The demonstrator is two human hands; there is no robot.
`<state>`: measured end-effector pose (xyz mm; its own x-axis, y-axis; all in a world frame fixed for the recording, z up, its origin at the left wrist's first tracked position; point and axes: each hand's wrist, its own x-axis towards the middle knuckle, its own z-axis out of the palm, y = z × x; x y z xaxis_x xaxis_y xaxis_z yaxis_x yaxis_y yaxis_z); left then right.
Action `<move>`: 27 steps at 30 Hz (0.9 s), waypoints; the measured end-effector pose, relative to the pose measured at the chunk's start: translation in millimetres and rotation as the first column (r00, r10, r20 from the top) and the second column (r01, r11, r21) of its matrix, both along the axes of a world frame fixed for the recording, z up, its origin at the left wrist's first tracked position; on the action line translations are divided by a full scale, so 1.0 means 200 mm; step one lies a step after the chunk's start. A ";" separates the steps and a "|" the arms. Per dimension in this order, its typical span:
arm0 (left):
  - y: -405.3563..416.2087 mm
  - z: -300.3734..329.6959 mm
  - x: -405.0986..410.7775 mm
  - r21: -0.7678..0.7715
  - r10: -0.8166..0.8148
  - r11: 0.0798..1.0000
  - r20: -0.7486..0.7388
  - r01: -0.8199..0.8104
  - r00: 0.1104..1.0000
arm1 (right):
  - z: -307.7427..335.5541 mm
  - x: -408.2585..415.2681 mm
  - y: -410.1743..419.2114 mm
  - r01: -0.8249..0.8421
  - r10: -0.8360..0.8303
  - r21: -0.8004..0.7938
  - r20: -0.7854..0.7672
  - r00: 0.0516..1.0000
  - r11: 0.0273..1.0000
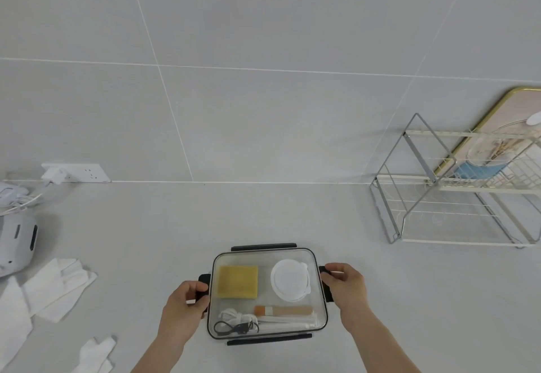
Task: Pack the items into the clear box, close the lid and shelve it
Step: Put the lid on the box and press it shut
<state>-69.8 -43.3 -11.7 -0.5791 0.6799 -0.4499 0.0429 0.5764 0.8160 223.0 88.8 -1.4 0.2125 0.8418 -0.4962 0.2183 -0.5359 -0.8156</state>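
The clear box [265,258] stands on the grey counter in front of me with its clear lid on and black latches on all sides. Through the lid I see a yellow sponge [238,281], a round white container [290,279], a brush with a wooden handle [283,310], a white cord [234,315] and a dark cable [234,328]. My left hand [186,305] grips the black latch on the box's left side. My right hand [345,285] grips the black latch on the right side.
A two-tier wire shelf rack [456,194] stands at the back right with a bowl and a blue cloth on its upper tier. White cloths [49,287] lie at the left, beside a white appliance [14,244]. A wall socket [79,173] sits behind.
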 end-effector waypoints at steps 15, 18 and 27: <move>0.01 -0.01 0.00 -0.014 0.107 0.994 0.127 -0.106 0.986 | -0.03 0.04 0.00 0.014 -0.011 -0.062 0.046 0.999 0.998; 0.01 0.01 0.02 -0.040 0.100 0.994 -0.001 -0.100 0.995 | 0.01 0.02 0.00 -0.078 0.076 0.000 0.252 0.965 0.997; 0.03 0.09 0.08 -0.178 -0.073 0.984 -0.375 0.006 0.924 | 0.03 -0.04 -0.07 -0.225 0.191 0.053 0.370 0.909 0.973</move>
